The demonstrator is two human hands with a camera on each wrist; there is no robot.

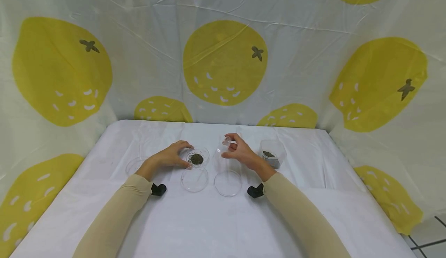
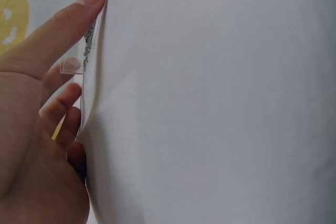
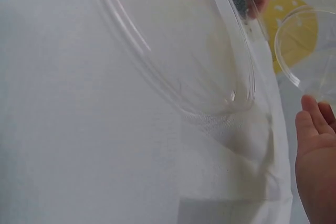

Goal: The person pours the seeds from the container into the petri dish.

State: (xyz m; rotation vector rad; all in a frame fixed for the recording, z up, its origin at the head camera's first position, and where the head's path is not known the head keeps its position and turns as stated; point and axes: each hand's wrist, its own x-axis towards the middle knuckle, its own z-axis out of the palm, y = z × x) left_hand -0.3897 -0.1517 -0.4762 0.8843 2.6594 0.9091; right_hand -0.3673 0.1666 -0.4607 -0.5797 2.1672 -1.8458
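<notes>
My left hand (image 1: 171, 155) grips the rim of a clear petri dish (image 1: 206, 154) between thumb and fingers. A small heap of dark green dried flakes (image 1: 196, 159) lies in its middle, with crumbs scattered around. In the left wrist view, the thumb (image 2: 79, 14) and fingers reach either side of the dish's wall (image 2: 72, 67). My right hand (image 1: 240, 150) pinches a second clear round dish (image 1: 222, 148) by its edge, tilted above the table. The right wrist view shows fingertips (image 3: 310, 109) at the rim of this held dish (image 3: 287, 66), which holds nothing visible.
Two clear round dishes or lids, the left one (image 1: 194, 179) and the right one (image 1: 228, 183), lie in front of the hands. Another clear dish (image 1: 131, 167) sits partly behind the left wrist. A clear square tub (image 1: 278, 149) with dark green flakes stands right of the right hand.
</notes>
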